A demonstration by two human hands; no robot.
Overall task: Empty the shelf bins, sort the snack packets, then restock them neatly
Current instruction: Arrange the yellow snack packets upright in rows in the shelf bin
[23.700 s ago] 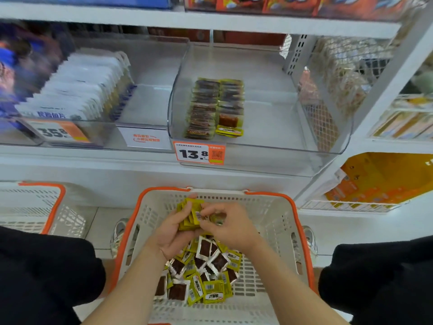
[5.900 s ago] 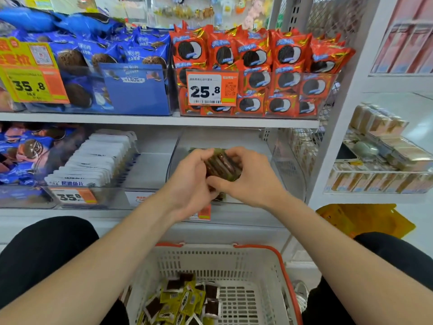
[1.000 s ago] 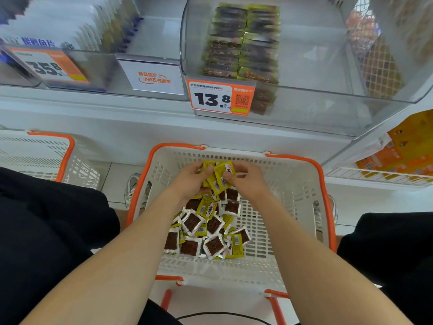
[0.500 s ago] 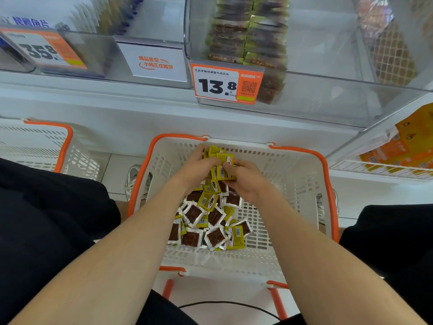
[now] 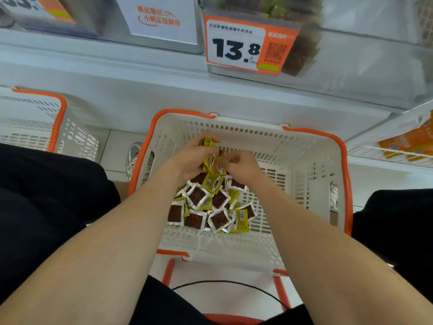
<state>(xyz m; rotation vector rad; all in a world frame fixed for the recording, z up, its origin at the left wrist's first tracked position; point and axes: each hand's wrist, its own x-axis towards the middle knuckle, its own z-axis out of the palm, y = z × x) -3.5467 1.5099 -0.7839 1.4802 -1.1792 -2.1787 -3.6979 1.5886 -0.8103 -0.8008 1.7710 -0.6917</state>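
Observation:
A white basket with an orange rim [image 5: 314, 165] sits on the floor between my knees. Several small yellow-and-brown snack packets [image 5: 206, 207] lie in a loose pile on its bottom. My left hand [image 5: 192, 158] grips a small stack of yellow packets [image 5: 208, 151] above the pile. My right hand [image 5: 239, 165] is pressed against the same stack, its fingers curled and pinching a packet. Above, the clear shelf bin [image 5: 351, 73] with the 13.8 price tag [image 5: 246, 45] holds rows of the same packets [image 5: 297, 52] behind its front wall.
A second white and orange basket [image 5: 35, 118] stands at the left on the floor. The neighbouring clear bin carries a white sign [image 5: 159, 17]. Orange packs [image 5: 407, 141] lie on a wire shelf at the right. A black cable [image 5: 225, 282] runs near me.
The view has tilted further down and closer, so the shelf bin sits higher in frame. Both hands stay together in the basket, working the stack of yellow packets slightly lower.

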